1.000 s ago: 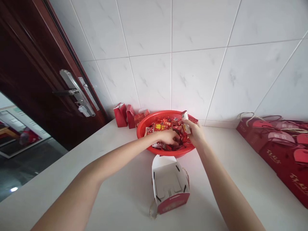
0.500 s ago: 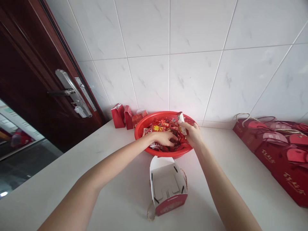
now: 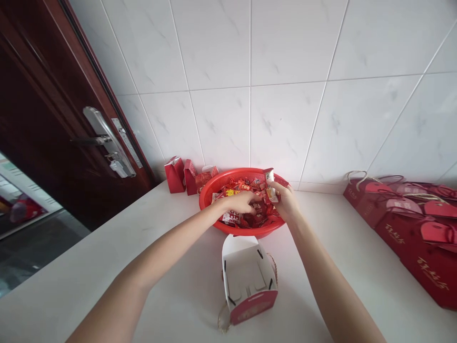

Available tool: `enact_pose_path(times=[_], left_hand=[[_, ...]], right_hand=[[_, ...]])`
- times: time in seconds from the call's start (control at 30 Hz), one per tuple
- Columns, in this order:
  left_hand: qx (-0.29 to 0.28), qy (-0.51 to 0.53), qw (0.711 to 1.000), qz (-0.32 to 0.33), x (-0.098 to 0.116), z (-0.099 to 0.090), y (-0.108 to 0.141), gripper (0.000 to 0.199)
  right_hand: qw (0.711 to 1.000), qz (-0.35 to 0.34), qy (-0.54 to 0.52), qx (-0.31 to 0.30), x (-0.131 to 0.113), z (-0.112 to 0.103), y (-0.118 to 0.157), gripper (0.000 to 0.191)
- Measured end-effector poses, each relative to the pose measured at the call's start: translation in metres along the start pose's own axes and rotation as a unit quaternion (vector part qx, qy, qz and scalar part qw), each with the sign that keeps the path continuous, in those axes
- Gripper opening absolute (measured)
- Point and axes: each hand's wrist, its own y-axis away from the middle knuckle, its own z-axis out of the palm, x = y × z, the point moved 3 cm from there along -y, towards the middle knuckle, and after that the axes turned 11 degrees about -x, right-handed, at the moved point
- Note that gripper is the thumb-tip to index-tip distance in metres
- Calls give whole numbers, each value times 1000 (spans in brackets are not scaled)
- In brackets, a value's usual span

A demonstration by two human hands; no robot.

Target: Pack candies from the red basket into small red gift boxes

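My right hand (image 3: 286, 201) holds a small white-and-gold wrapped snack packet (image 3: 270, 183) upright over the right side of a red plastic basket (image 3: 210, 188). Inside the basket, my left hand (image 3: 243, 202) reaches over a pile of mostly red wrapped sweets (image 3: 259, 216), its fingers apart and touching the wrappers; the tips are partly hidden. Nearer to me, just in front of the basket, stands an open gift box (image 3: 246, 276), white inside and red outside, with rope handles. Nothing shows inside the box.
Small red boxes (image 3: 174, 175) stand against the tiled wall, left of the basket. Several red gift boxes (image 3: 403, 233) with rope handles fill the right side of the white counter (image 3: 160, 247). At left is a dark wooden door (image 3: 46, 95) with a metal handle.
My left hand has shifted slightly among the sweets, its fingers lifting and stretching out a little. My right hand keeps the snack packet. The view has tilted a little.
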Motion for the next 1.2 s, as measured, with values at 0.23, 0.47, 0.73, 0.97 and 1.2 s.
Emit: enact_pose_path(times=[0.23,0.47,0.73,0.97,1.2], left_hand=[[95,190,975,67,-12,-12,-2,14],[285,221,924,131,-17,-23,1,20],[318,249,908,109,-9,-24,8,27],[284,263,911,143,-9,-22,5,31],[278,272,915,102,-1,-24,8,29]], right_hand=[[999,-7,-15,34,3,-5,-2,22],[998,-10,-17,52,4,-6,-2,20],[1000,21,10,-15,0,5,4,27],[998,34,40,-32,1,4,4,32],[999,36,26,27,2,-1,1,28]])
